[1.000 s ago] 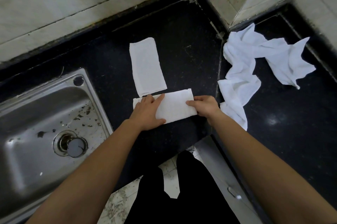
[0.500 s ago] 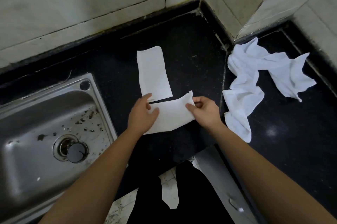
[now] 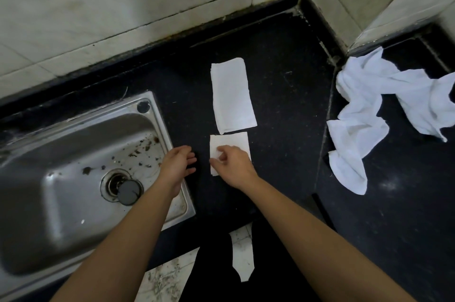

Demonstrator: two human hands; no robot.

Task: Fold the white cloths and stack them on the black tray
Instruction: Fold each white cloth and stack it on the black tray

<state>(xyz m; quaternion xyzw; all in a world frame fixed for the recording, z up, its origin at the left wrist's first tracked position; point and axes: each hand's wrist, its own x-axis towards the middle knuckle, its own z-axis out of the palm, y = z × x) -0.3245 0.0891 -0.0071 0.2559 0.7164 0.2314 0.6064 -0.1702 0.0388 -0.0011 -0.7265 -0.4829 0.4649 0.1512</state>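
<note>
Small folded cloth (image 3: 230,145) laid on black counter (image 3: 283,104), pressed under right hand (image 3: 234,166), fingertips curled on it. Left hand (image 3: 177,166) spread, empty, beside sink (image 3: 73,178). Long folded cloth (image 3: 232,98) just behind. Crumpled cloths (image 3: 369,114) well right.

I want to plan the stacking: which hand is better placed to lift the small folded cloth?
Probably the right hand: it already rests on the small folded cloth. The left hand is open beside it, near the sink, not touching.
</note>
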